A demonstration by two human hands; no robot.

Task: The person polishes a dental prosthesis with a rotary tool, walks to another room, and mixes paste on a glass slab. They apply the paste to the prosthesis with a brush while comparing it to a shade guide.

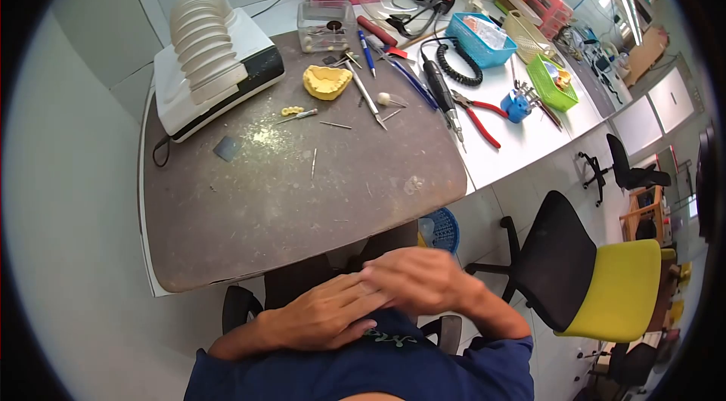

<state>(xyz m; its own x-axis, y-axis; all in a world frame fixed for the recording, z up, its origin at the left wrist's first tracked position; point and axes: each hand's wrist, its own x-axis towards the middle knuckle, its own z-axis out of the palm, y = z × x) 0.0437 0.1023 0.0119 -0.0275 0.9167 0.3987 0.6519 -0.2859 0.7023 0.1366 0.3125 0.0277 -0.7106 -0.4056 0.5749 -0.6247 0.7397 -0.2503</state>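
My left hand (325, 314) is in front of my body, below the bench edge, its fingers stretched out to the right and the thumb apart. Slightly blurred, my right hand (416, 278) lies across the left fingertips with its fingers extended. I see no object in either hand; the space between the palms is hidden. On the bench mat (249, 227) sit a yellow dental cast (327, 82), a small yellow row of teeth (292, 110), a slim metal bur (314, 164), another bur (336, 125) and a grey abrasive square (226, 148).
A white suction unit with a ribbed hose (203, 46) stands at the left. A rotary handpiece (442, 99), red-handled pliers (480, 117), a blue bur holder (517, 105) and a blue basket (480, 40) lie right. A black and yellow chair (612, 287) stands behind to the right.
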